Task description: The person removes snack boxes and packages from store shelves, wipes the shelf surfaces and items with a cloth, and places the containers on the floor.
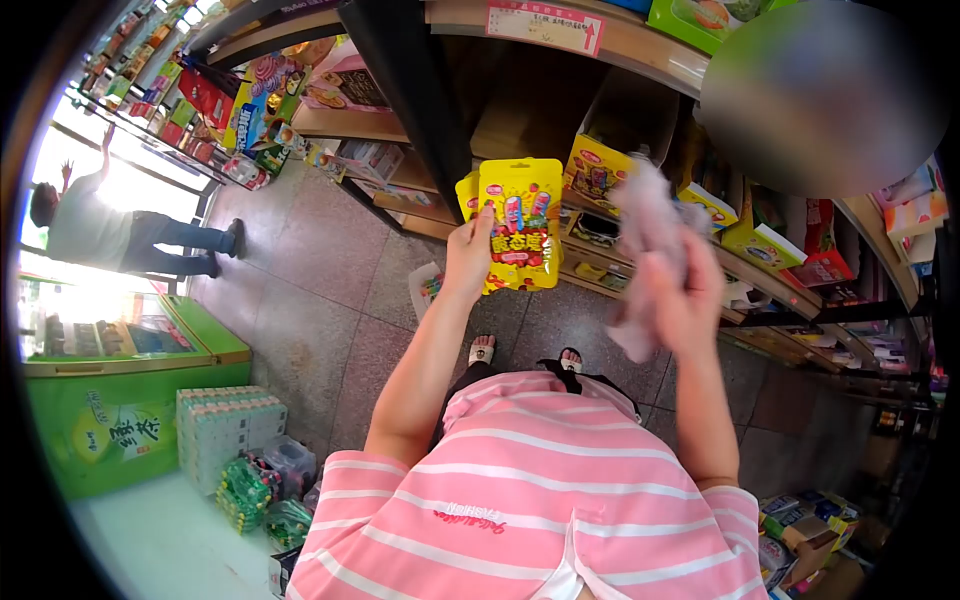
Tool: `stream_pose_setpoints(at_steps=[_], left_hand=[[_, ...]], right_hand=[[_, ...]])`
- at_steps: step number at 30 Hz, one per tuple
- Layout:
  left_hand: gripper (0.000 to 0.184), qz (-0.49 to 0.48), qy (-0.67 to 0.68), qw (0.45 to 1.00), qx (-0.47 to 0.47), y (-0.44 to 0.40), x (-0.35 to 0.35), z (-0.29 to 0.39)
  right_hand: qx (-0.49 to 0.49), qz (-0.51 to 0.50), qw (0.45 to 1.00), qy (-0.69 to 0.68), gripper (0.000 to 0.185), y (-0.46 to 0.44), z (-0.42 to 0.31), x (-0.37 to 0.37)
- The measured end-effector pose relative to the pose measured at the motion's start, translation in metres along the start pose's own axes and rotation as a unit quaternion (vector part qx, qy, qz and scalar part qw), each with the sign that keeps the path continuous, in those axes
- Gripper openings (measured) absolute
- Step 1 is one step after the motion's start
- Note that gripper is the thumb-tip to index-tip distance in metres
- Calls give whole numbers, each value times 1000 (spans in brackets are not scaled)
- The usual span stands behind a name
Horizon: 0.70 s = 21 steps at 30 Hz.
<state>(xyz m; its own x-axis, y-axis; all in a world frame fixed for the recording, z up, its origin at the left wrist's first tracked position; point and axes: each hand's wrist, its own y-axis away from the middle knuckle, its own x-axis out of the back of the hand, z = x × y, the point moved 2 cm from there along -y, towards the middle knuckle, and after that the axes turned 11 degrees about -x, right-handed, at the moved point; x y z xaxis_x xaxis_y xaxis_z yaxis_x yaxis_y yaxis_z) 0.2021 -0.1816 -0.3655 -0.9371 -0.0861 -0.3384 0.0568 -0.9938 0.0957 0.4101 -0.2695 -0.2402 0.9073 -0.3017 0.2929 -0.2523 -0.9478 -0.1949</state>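
My left hand (470, 252) is closed on a few yellow candy pouches (527, 225), held upright with their printed fronts facing me. More than one pouch is there, since another edge shows behind the front one. In my right hand (687, 295) is a crumpled greyish-pink cloth (648, 225), gripped between thumb and fingers and smeared by motion. The cloth hangs above and below the hand, to the right of the pouches and apart from them. Behind both hands, a yellow open display box (597, 170) with similar print stands on the shelf.
Shelves with several snack boxes run along the right, including a yellow-green box (757, 240). A dark shelf post (415, 85) rises near the middle. At left are a green freezer (130, 420), stacked packs (228, 425) and bagged bottles (245, 490). Another person (130, 230) stands by the bright doorway.
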Motion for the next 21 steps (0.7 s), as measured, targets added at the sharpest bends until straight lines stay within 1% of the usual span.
stream_pose_setpoints(at_steps=[1,2,3,4,5,6,7,8,9,10,11,12,13,14,15,16,17,18,19,20,21], left_hand=[[35,1,1,1000,-4,4,-4,0],[31,12,-125,991,-38,7,-4,7],[28,27,-249,966,-70,12,-4,15],[22,11,-263,960,-97,18,-6,25],[17,13,-281,950,-134,21,-5,37],[19,16,-329,920,-211,19,1,41],[19,-10,-252,928,-273,21,3,37],[16,29,-204,938,-279,26,6,18],[26,40,-273,933,-232,30,12,18],[28,52,-291,928,-226,30,21,17],[30,51,-303,928,-210,31,26,16],[33,58,-281,941,-181,30,32,17],[35,60,-258,952,-152,29,36,15],[37,52,-246,961,-114,30,39,23],[37,62,-245,961,-113,29,40,30],[36,61,-134,986,-81,26,38,32],[36,58,-20,997,-47,24,36,29],[35,49,-49,997,-38,19,43,13],[35,50,-85,992,-85,23,43,18],[35,60,-119,987,-87,22,44,18],[36,67,-151,982,-90,21,43,19]], right_hand=[[96,13,984,147,27,-1,-8,-16],[118,-22,972,201,30,-4,-18,-43],[141,-54,955,254,33,-8,-27,-68],[193,-70,932,300,34,-17,-11,-95],[201,-66,929,304,33,-27,-1,-116],[208,-62,926,307,32,-32,8,-127],[169,-78,947,264,31,-35,17,-130],[136,-77,949,273,29,-28,31,-126],[132,-69,948,282,27,-32,46,-125],[72,-110,950,284,26,-42,66,-124],[24,-97,965,241,26,-45,91,-111],[-26,-86,976,198,28,-50,110,-105],[-142,-114,978,101,32,-53,113,-101],[-208,-144,965,-67,32,-53,123,-101],[-269,-169,920,-231,33,-53,131,-103],[-364,-195,866,-281,38,-52,131,-105],[-367,-203,864,-277,38,-52,124,-106],[-373,-294,795,-377,43,-44,112,-113],[-369,-377,709,-469,49,-33,101,-119],[-341,-405,732,-428,61,-29,105,-127],[-281,-436,774,-364,64,-29,100,-128]])
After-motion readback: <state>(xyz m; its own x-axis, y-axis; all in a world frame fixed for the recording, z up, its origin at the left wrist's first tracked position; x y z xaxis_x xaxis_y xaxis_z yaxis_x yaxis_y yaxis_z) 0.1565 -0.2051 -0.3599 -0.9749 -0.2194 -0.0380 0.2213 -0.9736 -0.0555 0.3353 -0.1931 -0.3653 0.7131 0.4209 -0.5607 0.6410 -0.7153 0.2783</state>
